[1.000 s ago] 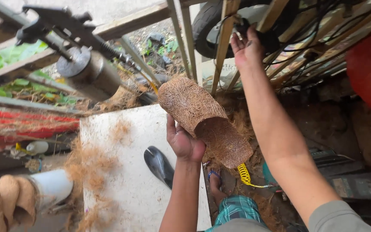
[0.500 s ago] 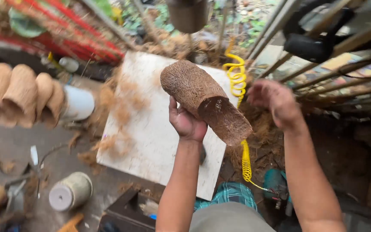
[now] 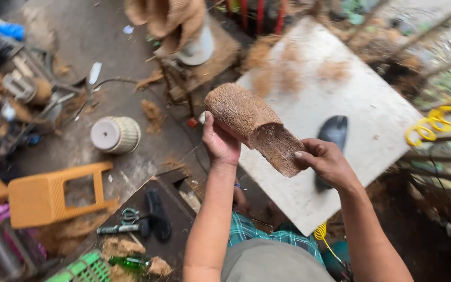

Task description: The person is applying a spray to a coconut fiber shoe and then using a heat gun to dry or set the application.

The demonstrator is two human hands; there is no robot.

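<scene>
Both my hands hold a brown coconut-fibre pot (image 3: pixel 251 125), shaped like a rounded cup lying on its side. My left hand (image 3: pixel 219 142) grips its closed, rounded end from below. My right hand (image 3: pixel 325 161) pinches the rim of its open end at the right. The pot hangs above the edge of a white board (image 3: pixel 371 104) strewn with loose fibre. A black sandal (image 3: pixel 334 130) lies on that board just behind my right hand.
A stack of similar fibre pots (image 3: pixel 165 21) sits on a white mould at the top. A white upturned pot (image 3: pixel 115 134), an orange plastic stool (image 3: pixel 53 196), scissors (image 3: pixel 129 215), a green bottle (image 3: pixel 129 261) and a yellow coiled hose (image 3: pixel 437 122) lie around.
The view has swung left and down. My right hand has come down from the frame overhead and taken hold of the pot's open end; my left hand has kept its grip.
</scene>
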